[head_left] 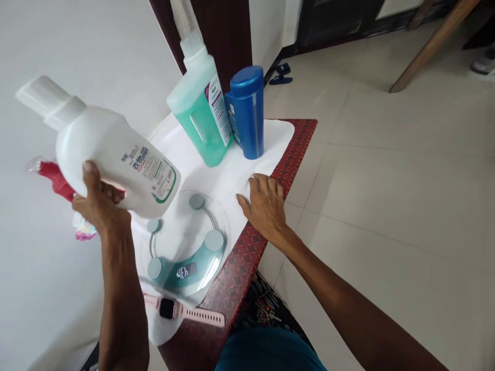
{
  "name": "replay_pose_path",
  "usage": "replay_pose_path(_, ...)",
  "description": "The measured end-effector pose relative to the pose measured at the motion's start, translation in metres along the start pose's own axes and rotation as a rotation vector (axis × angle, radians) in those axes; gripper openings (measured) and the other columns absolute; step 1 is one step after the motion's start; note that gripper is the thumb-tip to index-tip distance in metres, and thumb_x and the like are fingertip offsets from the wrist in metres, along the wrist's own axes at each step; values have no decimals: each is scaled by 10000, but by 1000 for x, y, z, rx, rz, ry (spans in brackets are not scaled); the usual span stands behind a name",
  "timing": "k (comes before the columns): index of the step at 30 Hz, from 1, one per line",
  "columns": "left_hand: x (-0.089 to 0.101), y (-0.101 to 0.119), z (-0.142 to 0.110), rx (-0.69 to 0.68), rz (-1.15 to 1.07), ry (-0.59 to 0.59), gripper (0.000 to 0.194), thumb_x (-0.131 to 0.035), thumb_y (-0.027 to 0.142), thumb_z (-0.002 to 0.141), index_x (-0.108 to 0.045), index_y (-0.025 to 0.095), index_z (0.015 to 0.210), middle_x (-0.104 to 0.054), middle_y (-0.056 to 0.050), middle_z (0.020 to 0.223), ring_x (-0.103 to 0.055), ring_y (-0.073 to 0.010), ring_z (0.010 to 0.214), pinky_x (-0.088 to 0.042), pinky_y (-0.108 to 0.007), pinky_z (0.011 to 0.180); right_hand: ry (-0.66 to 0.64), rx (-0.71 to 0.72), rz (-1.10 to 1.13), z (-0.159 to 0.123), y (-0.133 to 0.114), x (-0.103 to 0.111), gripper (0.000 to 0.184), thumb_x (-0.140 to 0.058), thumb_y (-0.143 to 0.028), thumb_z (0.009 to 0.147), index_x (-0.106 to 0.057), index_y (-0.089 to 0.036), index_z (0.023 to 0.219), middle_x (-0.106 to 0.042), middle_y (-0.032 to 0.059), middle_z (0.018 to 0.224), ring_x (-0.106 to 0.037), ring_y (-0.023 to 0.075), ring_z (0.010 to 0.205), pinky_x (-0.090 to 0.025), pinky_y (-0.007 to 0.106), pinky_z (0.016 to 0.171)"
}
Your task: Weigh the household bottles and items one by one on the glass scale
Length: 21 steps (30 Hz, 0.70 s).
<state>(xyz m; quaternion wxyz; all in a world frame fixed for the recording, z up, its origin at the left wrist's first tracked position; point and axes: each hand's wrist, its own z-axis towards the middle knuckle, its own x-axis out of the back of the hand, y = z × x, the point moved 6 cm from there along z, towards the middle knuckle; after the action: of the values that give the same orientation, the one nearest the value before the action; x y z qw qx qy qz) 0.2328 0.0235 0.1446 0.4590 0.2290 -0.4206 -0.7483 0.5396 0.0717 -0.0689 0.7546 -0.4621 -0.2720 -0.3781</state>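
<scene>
My left hand (101, 198) is wrapped round the handle of a large white detergent bottle (116, 147), which is tilted with its cap to the upper left. Partly under the bottle's base lies a round glass scale (183, 247) with lit digits on its display. My right hand (266, 203) rests flat on the table's edge, thumb out, holding nothing. Beyond it stand a blue bottle (250, 116) and a clear bottle (207, 108) of green liquid. A pink-strapped smartwatch (167, 308) lies close to the scale's near side.
A white cloth (284, 131) covers much of the red patterned table (255, 247). Something red (56, 180) shows behind the white bottle, by the wall. Dark slippers (281, 74) and a wooden leg (429, 49) are on the tiled floor beyond the table.
</scene>
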Motion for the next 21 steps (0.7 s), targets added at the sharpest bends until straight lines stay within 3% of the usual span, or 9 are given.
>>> replay_pose_path(4, -82, -35, 35, 88, -129, -58, 824, -547, 1052, 814, -312, 263, 773, -262, 48, 622, -259, -118, 550, -212, -329, 503, 43, 14, -1, -1, 1, 1, 396, -567, -345, 1100, -649, -110, 1407, -675, 282, 1504, -570, 436, 1348, -469, 595, 1128)
replay_pose_path(7, -138, -60, 48, 161, -172, -73, 739, -445, 955, 1003, -298, 264, 785, -264, 50, 618, -270, -108, 544, -223, -338, 521, 58, 18, -20, -1, 2, 2, 399, -561, -349, 1113, -652, -93, 1405, -680, 290, 1499, -583, 430, 1349, -476, 576, 1119)
replay_pose_path(10, -179, -76, 50, 222, -164, -75, 687, -361, 880, 1095, -330, 266, 788, -328, 51, 624, -317, -94, 559, -271, -331, 545, 74, 16, -51, -2, 4, 4, 389, -557, -381, 1128, -657, -123, 1403, -695, 267, 1495, -611, 422, 1324, -492, 567, 1102)
replay_pose_path(15, -221, -87, 35, 302, -127, -144, 613, -495, 729, 1123, -363, 272, 736, -370, 39, 618, -386, -114, 581, -372, -301, 559, 80, 51, -46, -4, 6, 7, 401, -551, -428, 1150, -659, -126, 1391, -717, 257, 1467, -655, 418, 1299, -515, 558, 1089)
replay_pose_path(21, -238, -101, 21, 239, -176, -200, 588, -633, 738, 1064, -461, 266, 759, -451, 1, 690, -564, -172, 642, -511, -329, 594, 90, 89, -88, -4, 6, 10, 485, -494, -499, 1177, -651, -91, 1387, -724, 286, 1438, -687, 453, 1272, -542, 577, 1014)
